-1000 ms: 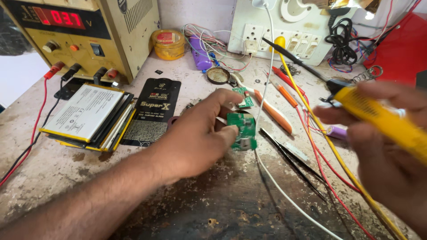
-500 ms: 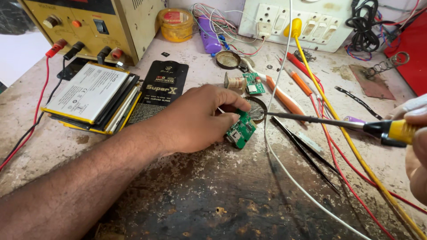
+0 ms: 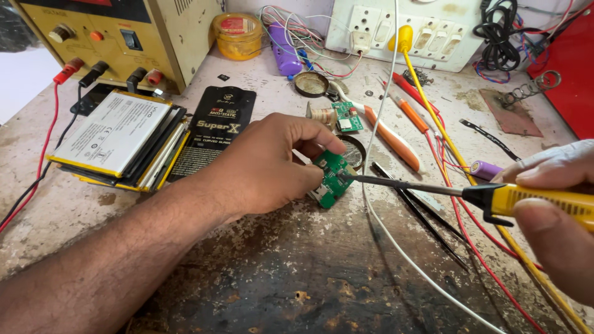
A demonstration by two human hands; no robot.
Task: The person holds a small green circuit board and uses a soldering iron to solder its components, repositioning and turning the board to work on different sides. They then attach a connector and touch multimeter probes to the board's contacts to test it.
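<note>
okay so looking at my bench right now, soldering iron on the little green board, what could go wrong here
The left hand pinches the small green circuit board right beside the soldering iron tip, so a slip could burn the fingertips. The white wire and red wires lie under the iron's shaft and might get scorched. The board is steadied only by fingers and could shift.

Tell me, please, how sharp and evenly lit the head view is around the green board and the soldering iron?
Head view: the green circuit board pinched by the left hand and the tip of the soldering iron are sharp. The right hand, close to the lens, looks soft. Light is even daylight with faint shadows, and the top left corner is blown out white.
</note>
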